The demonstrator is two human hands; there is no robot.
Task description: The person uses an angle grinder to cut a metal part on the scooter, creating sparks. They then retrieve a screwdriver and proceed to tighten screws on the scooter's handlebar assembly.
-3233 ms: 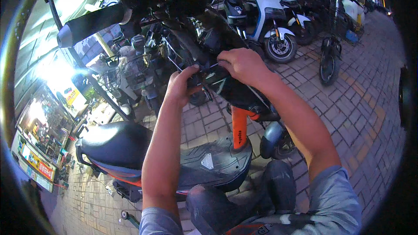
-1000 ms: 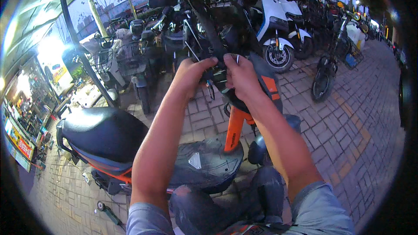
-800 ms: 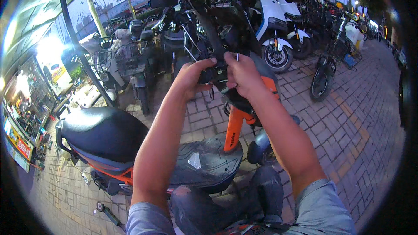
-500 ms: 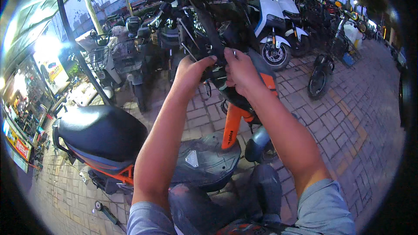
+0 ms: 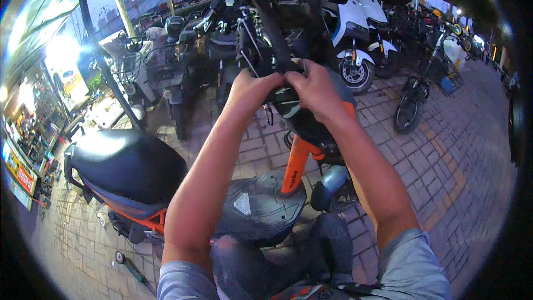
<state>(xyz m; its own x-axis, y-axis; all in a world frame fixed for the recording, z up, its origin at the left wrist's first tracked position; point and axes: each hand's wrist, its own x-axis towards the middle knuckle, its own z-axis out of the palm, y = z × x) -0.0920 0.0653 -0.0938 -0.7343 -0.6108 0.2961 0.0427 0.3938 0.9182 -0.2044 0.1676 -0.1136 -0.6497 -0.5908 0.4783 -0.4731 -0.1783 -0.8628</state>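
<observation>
An orange and black electric scooter [image 5: 241, 203] stands side-on before me, its black seat [image 5: 130, 161] at the left. Both my hands are at the dark upper part of its upright front column [image 5: 302, 116]. My left hand [image 5: 252, 90] is closed there, its thumb pressed toward the middle. My right hand [image 5: 317, 90] is closed right beside it, with the two thumbs almost meeting. What the fingers grip is mostly hidden behind the hands and is dark. A thin silver rod [image 5: 249, 64] shows just above my left hand; I cannot tell whether the hand holds it.
Parked scooters and bikes stand behind, including a white scooter [image 5: 354, 69] and a bicycle with a basket [image 5: 413, 103]. A green-handled tool [image 5: 133, 271] lies on the brick paving at the lower left. A dark pole [image 5: 105, 66] rises at the left, near a lit stall.
My hands have drawn closer together at the column, with the right thumb now bent in toward the left. The view has shifted slightly.
</observation>
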